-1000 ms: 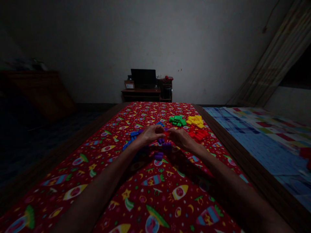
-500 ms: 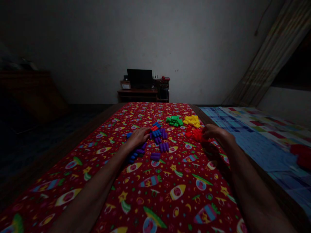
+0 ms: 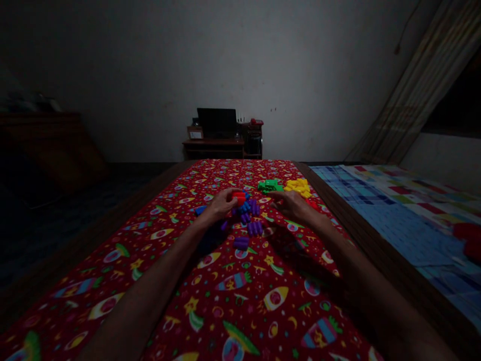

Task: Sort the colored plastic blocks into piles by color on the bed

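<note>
My left hand (image 3: 222,204) is closed on a red plastic block (image 3: 239,198), held just above blue blocks (image 3: 245,207) at the middle of the cloth. Purple blocks (image 3: 254,228) lie nearby, in small groups, to the right and nearer to me. My right hand (image 3: 291,204) is over the cloth right of these blocks, fingers bent and apart, with nothing visible in them. Behind it, partly hidden, is a pile of red blocks (image 3: 311,204). A green pile (image 3: 269,186) and a yellow pile (image 3: 298,188) are beyond that hand.
Red patterned cloth (image 3: 233,311) covers the long surface under the blocks. Another blue block (image 3: 200,210) lies left of my left hand. Plaid bedding (image 3: 398,215) is at the right. A desk with a dark monitor (image 3: 217,122) stands at the far wall.
My right hand has moved left from the red pile toward the middle. My left hand has shifted slightly away from me and right, and more of the red block shows at its fingertips.
</note>
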`<state>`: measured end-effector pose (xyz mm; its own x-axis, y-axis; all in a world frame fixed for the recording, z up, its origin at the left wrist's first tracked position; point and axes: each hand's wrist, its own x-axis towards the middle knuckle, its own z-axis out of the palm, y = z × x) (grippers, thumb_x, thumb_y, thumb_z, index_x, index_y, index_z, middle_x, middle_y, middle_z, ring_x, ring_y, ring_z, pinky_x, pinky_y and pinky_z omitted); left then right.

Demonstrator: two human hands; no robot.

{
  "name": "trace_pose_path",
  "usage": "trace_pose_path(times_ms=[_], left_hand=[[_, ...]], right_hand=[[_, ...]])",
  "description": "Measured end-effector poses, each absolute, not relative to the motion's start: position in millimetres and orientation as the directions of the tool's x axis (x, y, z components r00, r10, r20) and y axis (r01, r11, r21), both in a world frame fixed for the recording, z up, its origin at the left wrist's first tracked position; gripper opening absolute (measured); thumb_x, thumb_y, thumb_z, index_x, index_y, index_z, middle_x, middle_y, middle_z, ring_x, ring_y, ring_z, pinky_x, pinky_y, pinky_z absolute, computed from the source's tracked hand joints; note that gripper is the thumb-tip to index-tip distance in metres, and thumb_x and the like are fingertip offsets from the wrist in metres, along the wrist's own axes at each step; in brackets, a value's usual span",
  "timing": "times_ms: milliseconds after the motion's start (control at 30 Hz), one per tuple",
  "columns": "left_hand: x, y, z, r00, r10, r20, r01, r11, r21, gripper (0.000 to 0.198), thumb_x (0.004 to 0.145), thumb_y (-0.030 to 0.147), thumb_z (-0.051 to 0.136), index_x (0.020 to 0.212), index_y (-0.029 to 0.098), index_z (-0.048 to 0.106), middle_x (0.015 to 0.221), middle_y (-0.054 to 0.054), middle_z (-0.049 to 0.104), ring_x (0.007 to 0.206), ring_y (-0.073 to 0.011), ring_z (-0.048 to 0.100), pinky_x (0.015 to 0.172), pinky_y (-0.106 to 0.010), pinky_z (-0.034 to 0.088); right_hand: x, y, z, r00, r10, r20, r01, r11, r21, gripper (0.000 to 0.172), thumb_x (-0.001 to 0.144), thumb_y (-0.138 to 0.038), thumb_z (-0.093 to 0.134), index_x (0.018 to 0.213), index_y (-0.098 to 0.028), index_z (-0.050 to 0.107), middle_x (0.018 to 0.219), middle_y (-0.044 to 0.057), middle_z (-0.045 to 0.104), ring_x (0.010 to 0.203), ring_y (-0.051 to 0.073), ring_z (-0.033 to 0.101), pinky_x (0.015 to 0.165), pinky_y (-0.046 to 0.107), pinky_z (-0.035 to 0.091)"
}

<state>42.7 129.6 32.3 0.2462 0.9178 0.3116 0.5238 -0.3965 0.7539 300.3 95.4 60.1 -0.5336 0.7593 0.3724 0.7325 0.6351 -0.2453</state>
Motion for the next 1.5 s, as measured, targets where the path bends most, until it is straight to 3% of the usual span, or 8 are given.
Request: trace_pose_path(times_ms=[100, 200, 533, 700, 933, 1067, 1233, 1500], left_hand=[[61.2, 120.1, 32.4, 0.396, 0.885, 0.244, 0.353, -0.392, 0.85, 0.042, 0.082, 0.037, 0.053, 0.116, 0.013, 0.056, 0.089, -0.006, 0.07, 0.078, -0.0177, 0.067, 0.069, -0.028, 0.053], [73.7, 114.9, 29.4, 0.443, 0.875, 0.195, 0.305, -0.352, 0.885, 0.044, 0.082, 0.037, 0.057, 0.12, 0.015, 0.051, 0.078, -0.003, 0.069, 0.073, -0.0188, 0.068, 0.069, -0.031, 0.054], [46.4, 146.2, 17.1, 0.189, 0.911, 0.367, 0.854, -0.337, 0.397, 0.03, 0.087, 0.03, 0.045, 0.096, 0.014, 0.069, 0.097, -0.011, 0.072, 0.091, -0.0226, 0.065, 0.082, -0.03, 0.048], [47.2, 159.2, 4.5, 0.194, 0.932, 0.306, 0.864, -0.31, 0.396, 0.033, 0.084, 0.037, 0.048, 0.078, 0.014, 0.071, 0.067, -0.006, 0.069, 0.066, -0.0183, 0.062, 0.063, -0.026, 0.045], [40.9, 156.7, 17.6, 0.142, 0.942, 0.303, 0.866, -0.267, 0.423, 0.027, 0.08, 0.031, 0.05, 0.081, 0.015, 0.071, 0.077, -0.006, 0.072, 0.071, -0.0198, 0.064, 0.064, -0.026, 0.044], [44.9, 144.8, 37.1, 0.162, 0.937, 0.308, 0.821, -0.301, 0.485, 0.026, 0.081, 0.031, 0.05, 0.09, 0.016, 0.07, 0.081, -0.005, 0.073, 0.072, -0.0186, 0.064, 0.066, -0.025, 0.046], [65.6, 126.2, 49.1, 0.338, 0.875, 0.347, 0.728, -0.477, 0.492, 0.023, 0.081, 0.03, 0.05, 0.087, 0.018, 0.069, 0.079, -0.003, 0.071, 0.073, -0.018, 0.064, 0.068, -0.025, 0.047], [42.8, 131.0, 52.6, 0.19, 0.907, 0.376, 0.778, -0.372, 0.507, 0.021, 0.08, 0.026, 0.049, 0.085, 0.018, 0.067, 0.073, -0.005, 0.071, 0.064, -0.018, 0.064, 0.059, -0.025, 0.046]], right_hand=[[276.9, 93.2, 43.0, -0.622, 0.606, 0.495, 0.567, 0.785, -0.248, 0.049, 0.088, -0.024, 0.056, 0.136, -0.018, 0.047, 0.118, 0.015, 0.065, 0.098, 0.021, 0.062, 0.08, 0.031, 0.045], [274.6, 94.2, 38.1, -0.631, 0.641, 0.437, 0.613, 0.758, -0.226, 0.045, 0.089, -0.024, 0.056, 0.133, -0.018, 0.05, 0.101, 0.012, 0.07, 0.086, 0.018, 0.064, 0.071, 0.026, 0.043], [355.6, 117.9, 70.6, -0.256, 0.949, 0.185, 0.947, 0.285, -0.15, 0.03, 0.083, -0.021, 0.056, 0.108, -0.016, 0.072, 0.089, 0.009, 0.073, 0.076, 0.016, 0.063, 0.066, 0.022, 0.04], [378.2, 129.5, 56.1, -0.196, 0.976, 0.098, 0.966, 0.21, -0.153, 0.032, 0.084, -0.026, 0.058, 0.111, -0.014, 0.071, 0.098, 0.011, 0.072, 0.085, 0.019, 0.065, 0.073, 0.025, 0.044], [377.8, 130.2, 60.4, -0.107, 0.969, 0.224, 0.98, 0.141, -0.141, 0.032, 0.088, -0.03, 0.051, 0.107, -0.014, 0.072, 0.096, 0.013, 0.072, 0.086, 0.021, 0.065, 0.07, 0.025, 0.042], [338.5, 113.9, 68.4, -0.232, 0.908, 0.349, 0.906, 0.332, -0.262, 0.035, 0.092, -0.031, 0.044, 0.099, -0.012, 0.073, 0.081, 0.009, 0.071, 0.07, 0.016, 0.061, 0.063, 0.024, 0.039], [281.6, 96.3, 52.4, -0.453, 0.799, 0.395, 0.679, 0.597, -0.428, 0.044, 0.091, -0.033, 0.052, 0.129, -0.013, 0.056, 0.09, 0.007, 0.069, 0.072, 0.014, 0.059, 0.065, 0.023, 0.039], [277.8, 103.2, 37.7, -0.575, 0.803, 0.154, 0.665, 0.569, -0.484, 0.015, 0.082, -0.017, 0.057, 0.088, -0.011, 0.069, 0.068, -0.001, 0.059, 0.061, 0.01, 0.049, 0.057, 0.02, 0.029]])
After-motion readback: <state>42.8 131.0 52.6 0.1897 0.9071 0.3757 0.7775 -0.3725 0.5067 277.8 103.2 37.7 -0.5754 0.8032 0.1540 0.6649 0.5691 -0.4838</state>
